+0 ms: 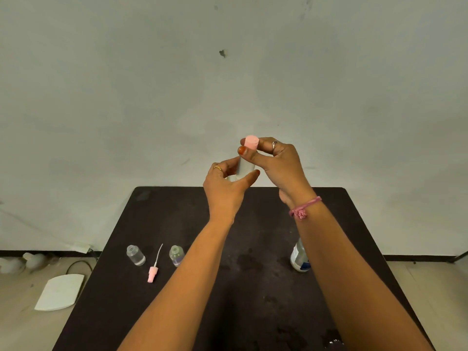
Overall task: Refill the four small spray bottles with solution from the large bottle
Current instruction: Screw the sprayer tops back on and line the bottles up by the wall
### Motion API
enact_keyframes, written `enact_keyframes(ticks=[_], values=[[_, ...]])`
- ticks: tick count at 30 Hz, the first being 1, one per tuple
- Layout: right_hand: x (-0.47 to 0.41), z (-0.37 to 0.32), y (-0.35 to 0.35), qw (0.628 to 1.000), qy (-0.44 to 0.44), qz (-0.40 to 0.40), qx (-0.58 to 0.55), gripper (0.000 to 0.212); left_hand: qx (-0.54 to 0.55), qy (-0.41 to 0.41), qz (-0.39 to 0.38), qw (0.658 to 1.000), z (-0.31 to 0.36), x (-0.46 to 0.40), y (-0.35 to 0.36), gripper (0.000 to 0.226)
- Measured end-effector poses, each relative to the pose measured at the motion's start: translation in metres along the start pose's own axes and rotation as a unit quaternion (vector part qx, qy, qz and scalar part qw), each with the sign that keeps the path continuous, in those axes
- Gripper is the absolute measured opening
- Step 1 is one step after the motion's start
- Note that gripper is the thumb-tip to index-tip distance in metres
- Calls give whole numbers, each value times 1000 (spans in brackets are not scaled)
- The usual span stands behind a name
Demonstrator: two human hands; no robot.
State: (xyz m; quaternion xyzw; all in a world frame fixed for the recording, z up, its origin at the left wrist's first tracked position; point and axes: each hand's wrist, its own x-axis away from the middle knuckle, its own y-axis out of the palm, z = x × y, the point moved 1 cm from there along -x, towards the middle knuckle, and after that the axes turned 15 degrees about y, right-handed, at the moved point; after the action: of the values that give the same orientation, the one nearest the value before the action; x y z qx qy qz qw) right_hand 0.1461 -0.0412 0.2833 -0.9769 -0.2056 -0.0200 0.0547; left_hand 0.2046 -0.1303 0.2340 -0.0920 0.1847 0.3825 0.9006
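Raised above the far edge of the dark table (253,287), my left hand (228,188) grips the clear body of a small spray bottle (246,166). My right hand (278,160) pinches its pink spray top (252,142). Two small open bottles stand at the left of the table: one (136,255) further left, the other (176,255) partly behind my left forearm. A loose pink spray top with its white tube (154,272) lies between them. The large bottle (300,257) stands at the right, partly hidden by my right forearm.
A pale wall rises behind the table. On the floor to the left lie a white flat board (60,291), a dark cable (81,264) and some pale lumps (22,262). Wet-looking patches mark the tabletop.
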Motion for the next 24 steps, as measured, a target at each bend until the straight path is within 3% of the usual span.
enact_keyframes(ticks=[4, 9, 17, 24], values=[[-4, 4, 4, 1000, 20, -17, -3, 33, -3, -4, 7, 1000, -7, -1, -3, 41], [-11, 25, 10, 995, 77, -32, 62, 56, -2, 1, 2, 1000, -19, -5, -11, 37], [-19, 61, 34, 993, 114, 7, 7, 44, -9, -8, -27, 1000, -47, -13, -22, 41], [-45, 97, 59, 993, 114, 28, 12, 46, -26, -26, -105, 994, -89, -24, -42, 58]])
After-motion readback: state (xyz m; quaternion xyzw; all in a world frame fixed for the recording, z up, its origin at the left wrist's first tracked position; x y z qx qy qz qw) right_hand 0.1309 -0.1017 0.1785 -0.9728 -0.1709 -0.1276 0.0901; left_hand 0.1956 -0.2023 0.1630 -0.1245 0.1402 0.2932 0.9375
